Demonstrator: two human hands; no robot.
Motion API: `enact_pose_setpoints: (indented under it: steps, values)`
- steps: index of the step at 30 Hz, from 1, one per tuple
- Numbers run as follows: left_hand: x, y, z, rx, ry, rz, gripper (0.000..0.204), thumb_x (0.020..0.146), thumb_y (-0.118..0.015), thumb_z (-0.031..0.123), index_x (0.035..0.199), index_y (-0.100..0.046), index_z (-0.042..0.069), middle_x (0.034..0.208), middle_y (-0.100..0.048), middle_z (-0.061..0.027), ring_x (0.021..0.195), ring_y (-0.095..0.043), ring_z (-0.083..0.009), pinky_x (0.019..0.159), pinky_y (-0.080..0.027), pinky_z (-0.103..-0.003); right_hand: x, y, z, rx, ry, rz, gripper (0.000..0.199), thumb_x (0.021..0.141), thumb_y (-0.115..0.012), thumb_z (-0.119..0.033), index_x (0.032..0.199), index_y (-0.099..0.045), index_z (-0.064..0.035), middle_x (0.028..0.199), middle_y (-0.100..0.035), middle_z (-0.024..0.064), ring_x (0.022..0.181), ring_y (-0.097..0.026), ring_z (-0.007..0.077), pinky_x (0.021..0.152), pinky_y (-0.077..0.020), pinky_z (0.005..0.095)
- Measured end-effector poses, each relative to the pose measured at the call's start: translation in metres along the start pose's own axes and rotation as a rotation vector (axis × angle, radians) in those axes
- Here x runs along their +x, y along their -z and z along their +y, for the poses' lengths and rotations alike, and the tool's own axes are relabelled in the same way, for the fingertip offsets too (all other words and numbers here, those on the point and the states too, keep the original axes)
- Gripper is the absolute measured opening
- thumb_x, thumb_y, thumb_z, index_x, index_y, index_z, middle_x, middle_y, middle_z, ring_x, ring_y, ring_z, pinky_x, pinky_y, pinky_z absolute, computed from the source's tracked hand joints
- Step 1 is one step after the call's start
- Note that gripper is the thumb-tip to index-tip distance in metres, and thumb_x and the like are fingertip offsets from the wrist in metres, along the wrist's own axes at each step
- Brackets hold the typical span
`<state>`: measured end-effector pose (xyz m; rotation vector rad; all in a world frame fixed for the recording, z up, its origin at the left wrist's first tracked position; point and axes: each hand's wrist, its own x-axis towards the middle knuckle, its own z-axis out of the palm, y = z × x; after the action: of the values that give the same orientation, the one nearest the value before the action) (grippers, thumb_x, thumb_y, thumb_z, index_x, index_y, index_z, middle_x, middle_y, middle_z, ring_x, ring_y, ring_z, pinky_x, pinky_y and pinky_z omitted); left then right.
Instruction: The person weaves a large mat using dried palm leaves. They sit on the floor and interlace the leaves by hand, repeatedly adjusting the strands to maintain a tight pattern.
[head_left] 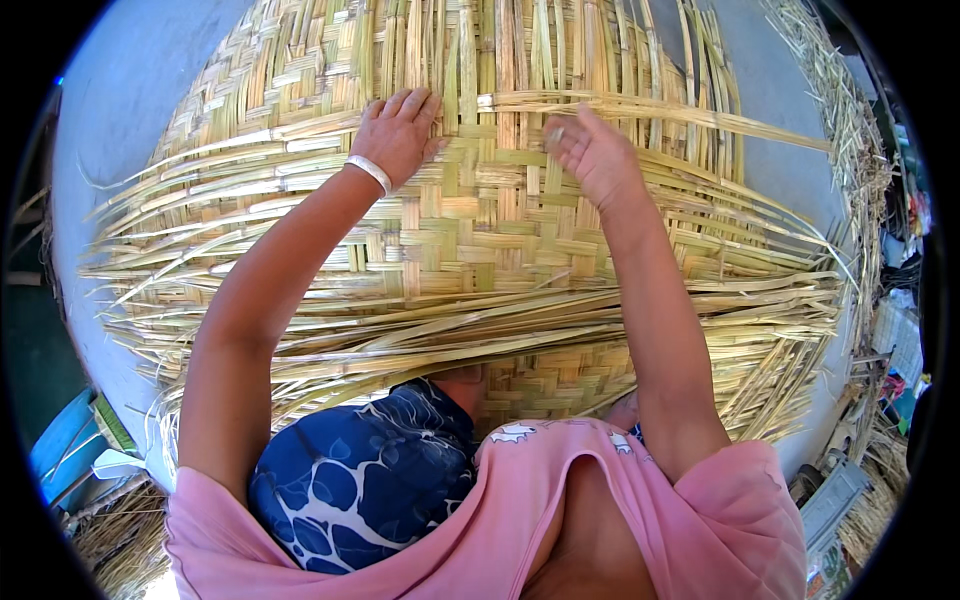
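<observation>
A large mat (470, 215) of flat yellow-green split strips, perhaps reed or cane, spreads before me, partly woven. My left hand (398, 135) lies flat on it, fingers stretched out, near the lower ends of several lengthwise strips. To the right, my right hand (600, 165) hovers just over the weave, thumb apart from loosely bent, slightly blurred fingers; I see nothing held in it. Crosswise strips (740, 122) run past its thumb and stick out beyond the mat's right side. The left wrist wears a pale bangle (371, 174).
A pile of loose strips (500, 318) lies across the mat close to my legs. More strip ends fan out at both sides over the grey floor (130, 150). Dry stalks (840, 110) line the right edge. A blue container (68, 440) stands at the lower left.
</observation>
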<state>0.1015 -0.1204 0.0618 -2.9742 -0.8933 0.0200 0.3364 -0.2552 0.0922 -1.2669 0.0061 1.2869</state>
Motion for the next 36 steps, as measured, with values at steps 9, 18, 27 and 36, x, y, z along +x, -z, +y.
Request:
enact_pose_setpoints:
  steps: [9,18,27,36]
  values:
    - [-0.005,-0.008,0.003,-0.033,0.031,0.085,0.05,0.088,-0.049,0.04,0.129,-0.044,0.012,0.128,-0.044,-0.008,0.121,-0.039,-0.0254,0.1,-0.031,-0.043,0.013,-0.06,-0.015,-1.886,0.946,-0.177,0.027,0.089,-0.049,-0.029,0.096,-0.06,-0.005,0.091,-0.065,0.0127,0.078,-0.061,0.0294,0.075,-0.0463,0.0407]
    - [-0.009,-0.005,0.006,-0.044,0.026,0.063,0.048,0.089,-0.048,0.038,0.129,-0.045,0.012,0.124,-0.045,-0.008,0.118,-0.041,-0.0247,0.099,-0.032,-0.043,0.04,-0.083,-0.019,-2.104,0.443,-0.19,0.032,0.086,-0.052,-0.038,0.097,-0.059,-0.0087,0.09,-0.065,0.0104,0.085,-0.062,0.0277,0.072,-0.0479,0.0435]
    - [-0.024,-0.009,0.009,-0.053,0.002,0.082,0.048,0.09,-0.046,0.037,0.13,-0.043,0.011,0.133,-0.041,-0.0108,0.126,-0.035,-0.0258,0.104,-0.027,-0.042,0.031,-0.077,-0.001,-2.116,0.543,-0.144,0.019,0.083,-0.057,-0.023,0.092,-0.061,-0.0073,0.092,-0.064,0.0098,0.087,-0.062,0.0274,0.072,-0.0486,0.0404]
    - [-0.042,-0.001,-0.092,0.013,0.43,0.078,0.042,0.092,-0.039,0.042,0.108,-0.059,0.009,0.118,-0.056,-0.0097,0.113,-0.05,-0.0249,0.098,-0.033,-0.047,0.007,-0.099,0.037,-2.205,1.178,-0.318,0.024,0.082,-0.053,-0.013,0.104,-0.058,-0.0045,0.119,-0.053,0.0135,0.112,-0.048,0.0256,0.087,-0.0416,0.0395]
